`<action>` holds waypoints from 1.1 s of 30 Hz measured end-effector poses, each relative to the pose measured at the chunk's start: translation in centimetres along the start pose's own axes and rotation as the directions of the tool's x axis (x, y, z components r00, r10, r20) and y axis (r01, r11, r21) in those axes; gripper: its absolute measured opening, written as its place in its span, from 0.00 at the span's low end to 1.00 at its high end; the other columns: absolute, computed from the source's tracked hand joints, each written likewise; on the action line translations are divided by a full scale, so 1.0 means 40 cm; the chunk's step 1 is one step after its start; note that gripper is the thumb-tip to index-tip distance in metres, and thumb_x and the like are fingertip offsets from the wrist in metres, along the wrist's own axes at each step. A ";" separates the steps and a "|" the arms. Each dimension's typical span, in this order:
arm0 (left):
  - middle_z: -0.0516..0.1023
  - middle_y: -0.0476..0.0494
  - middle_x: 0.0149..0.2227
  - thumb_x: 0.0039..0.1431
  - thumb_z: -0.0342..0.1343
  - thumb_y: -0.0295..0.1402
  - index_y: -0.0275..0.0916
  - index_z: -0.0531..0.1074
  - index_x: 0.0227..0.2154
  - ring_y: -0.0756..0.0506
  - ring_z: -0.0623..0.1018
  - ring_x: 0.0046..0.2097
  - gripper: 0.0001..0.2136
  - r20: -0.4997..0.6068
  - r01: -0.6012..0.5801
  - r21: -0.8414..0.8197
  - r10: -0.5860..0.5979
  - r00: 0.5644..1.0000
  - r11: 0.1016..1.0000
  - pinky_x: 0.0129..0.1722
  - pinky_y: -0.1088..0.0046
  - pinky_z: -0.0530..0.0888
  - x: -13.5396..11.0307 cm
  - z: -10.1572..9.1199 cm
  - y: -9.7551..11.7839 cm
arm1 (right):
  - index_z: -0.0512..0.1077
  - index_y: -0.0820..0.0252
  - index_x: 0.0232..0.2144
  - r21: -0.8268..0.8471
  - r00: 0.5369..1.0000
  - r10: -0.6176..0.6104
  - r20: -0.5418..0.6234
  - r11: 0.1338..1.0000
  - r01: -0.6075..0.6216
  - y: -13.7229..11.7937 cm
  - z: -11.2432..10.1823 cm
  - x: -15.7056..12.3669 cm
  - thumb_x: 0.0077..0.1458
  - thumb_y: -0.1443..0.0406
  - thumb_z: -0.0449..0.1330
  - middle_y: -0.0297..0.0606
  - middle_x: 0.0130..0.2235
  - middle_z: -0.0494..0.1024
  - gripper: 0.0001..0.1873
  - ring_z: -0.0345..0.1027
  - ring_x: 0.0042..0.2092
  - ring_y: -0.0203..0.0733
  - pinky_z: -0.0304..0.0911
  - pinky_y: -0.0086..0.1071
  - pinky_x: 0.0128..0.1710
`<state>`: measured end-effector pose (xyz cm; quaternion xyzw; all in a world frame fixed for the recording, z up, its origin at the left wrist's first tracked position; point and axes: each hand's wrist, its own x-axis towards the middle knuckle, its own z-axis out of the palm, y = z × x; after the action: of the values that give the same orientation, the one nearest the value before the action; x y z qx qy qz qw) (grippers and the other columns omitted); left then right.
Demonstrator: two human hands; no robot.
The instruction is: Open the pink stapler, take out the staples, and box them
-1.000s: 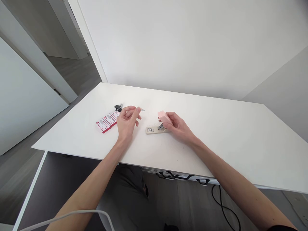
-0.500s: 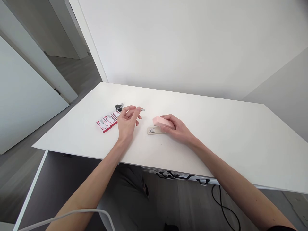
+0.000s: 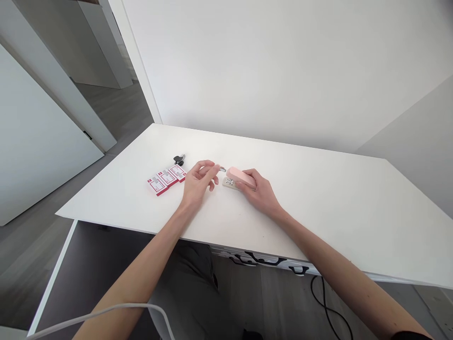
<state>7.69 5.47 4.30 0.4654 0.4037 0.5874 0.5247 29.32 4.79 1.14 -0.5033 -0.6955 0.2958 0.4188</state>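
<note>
My right hand (image 3: 262,192) is closed round a stapler with a pink top (image 3: 238,174) and a beige base (image 3: 229,183) bearing a dark printed pattern. The pink top stands at an angle to the base. Between thumb and fingertips, my left hand (image 3: 197,184) pinches a short silvery strip of staples (image 3: 222,169). The strip's free end points at the front of the stapler, with a small gap between. Inside the stapler I cannot see.
Several red and white small boxes (image 3: 166,179) lie in a row left of my left hand. Behind them rests a black and silver staple remover (image 3: 179,160). The white desktop (image 3: 318,203) meets a wall at the back. Drawer handles (image 3: 265,259) stick out below its front edge.
My left hand has moved right with the staple strip, bringing it close to the stapler's front. The stapler's base has turned a little in my right hand. The view has shifted slightly.
</note>
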 end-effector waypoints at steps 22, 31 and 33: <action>0.81 0.48 0.34 0.51 0.74 0.49 0.40 0.75 0.38 0.53 0.74 0.24 0.22 -0.117 0.008 0.057 -0.001 0.993 0.998 0.22 0.75 0.67 0.005 -0.009 -0.007 | 0.75 0.53 0.46 0.556 0.991 0.117 0.066 0.821 -0.134 -0.043 0.185 0.167 0.63 0.36 0.57 0.44 0.59 0.77 0.30 0.68 0.64 0.48 0.67 0.43 0.64; 0.83 0.43 0.45 0.55 0.72 0.48 0.41 0.73 0.42 0.53 0.76 0.24 0.22 -0.045 -0.048 0.152 0.055 0.997 0.987 0.22 0.75 0.68 -0.002 -0.005 -0.018 | 0.75 0.54 0.38 0.634 0.975 0.103 0.198 0.745 -0.207 -0.040 0.113 0.074 0.62 0.38 0.61 0.39 0.44 0.78 0.27 0.76 0.46 0.44 0.72 0.40 0.48; 0.84 0.43 0.46 0.56 0.72 0.48 0.41 0.73 0.43 0.53 0.76 0.24 0.21 0.011 -0.052 0.183 0.051 0.999 0.982 0.22 0.74 0.68 -0.006 -0.003 -0.017 | 0.75 0.55 0.37 0.635 0.965 0.089 0.246 0.737 -0.230 -0.042 0.095 0.059 0.62 0.39 0.62 0.38 0.41 0.79 0.27 0.75 0.42 0.42 0.72 0.40 0.46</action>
<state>7.76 5.31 3.60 0.5237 0.4422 0.5599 0.4655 24.88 6.53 1.41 -0.3491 -0.5389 0.6055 0.4702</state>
